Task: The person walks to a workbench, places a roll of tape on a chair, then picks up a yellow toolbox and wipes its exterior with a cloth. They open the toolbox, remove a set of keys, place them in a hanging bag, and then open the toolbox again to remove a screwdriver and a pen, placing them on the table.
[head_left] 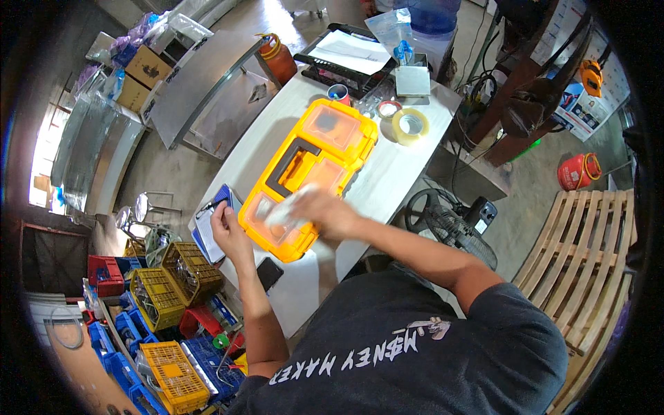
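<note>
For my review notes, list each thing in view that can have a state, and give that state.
Yellow toolbox: lid closed
White cloth: bunched, motion-blurred
Right hand: gripping the cloth, motion-blurred
Left hand: fingers bent, beside the toolbox; grip unclear
Black phone: lying flat, dark
Tape roll: lying flat
Paper sheets: lying in the black tray
Fan: running or off, cannot tell

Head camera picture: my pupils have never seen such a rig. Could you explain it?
There is no machine: a person works bare-handed. A fisheye camera on the head looks down, so straight edges bend near the rim. On the pale table lie an orange toolbox with a dark handle, a roll of tape, a blue-edged pad and a dark phone-like slab. The right hand, blurred, holds a white cloth-like wad at the toolbox's near end. The left hand is near the pad; whether it grips anything is unclear.
</note>
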{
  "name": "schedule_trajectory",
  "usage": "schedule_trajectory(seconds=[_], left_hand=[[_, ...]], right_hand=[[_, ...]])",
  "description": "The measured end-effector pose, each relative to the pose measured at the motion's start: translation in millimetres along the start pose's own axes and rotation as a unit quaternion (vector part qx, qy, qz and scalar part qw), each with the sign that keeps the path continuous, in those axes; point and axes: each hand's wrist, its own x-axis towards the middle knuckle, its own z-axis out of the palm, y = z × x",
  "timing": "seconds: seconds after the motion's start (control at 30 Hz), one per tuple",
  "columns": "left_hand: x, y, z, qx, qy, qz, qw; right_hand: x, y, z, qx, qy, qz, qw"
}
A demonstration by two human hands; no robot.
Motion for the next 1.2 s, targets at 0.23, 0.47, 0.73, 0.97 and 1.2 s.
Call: schedule_trajectory(seconds=[0.23, 0.47, 0.73, 0.97, 1.2], left_hand=[[-28.3, -17.3, -4.1, 0.042, -0.057, -0.061, 0.996], [-41.2, -17.0, 28.7, 0.227, -0.101, 0.13, 0.96], [-41.3, -14.5, 30.8, 0.239, -0.114, 0.096, 0.96], [-42.3, -19.2, 26.1, 0.236, -0.126, 0.084, 0.96], [-40.6, -18.5, 27.9, 0.23, -0.119, 0.095, 0.961]], right_hand=[[-31.0, 44.1, -50.8, -0.032, 0.405, 0.388, 0.827], [-35.8, 62.1, -11.2, -0.088, 0.347, 0.336, 0.871], [-9.0, 24.4, 3.0, -0.085, 0.309, 0.406, 0.856], [27.0, 107.1, -67.2, -0.125, 0.385, 0.482, 0.777], [8.6, 38.2, -2.4, -0.148, 0.339, 0.489, 0.79]])
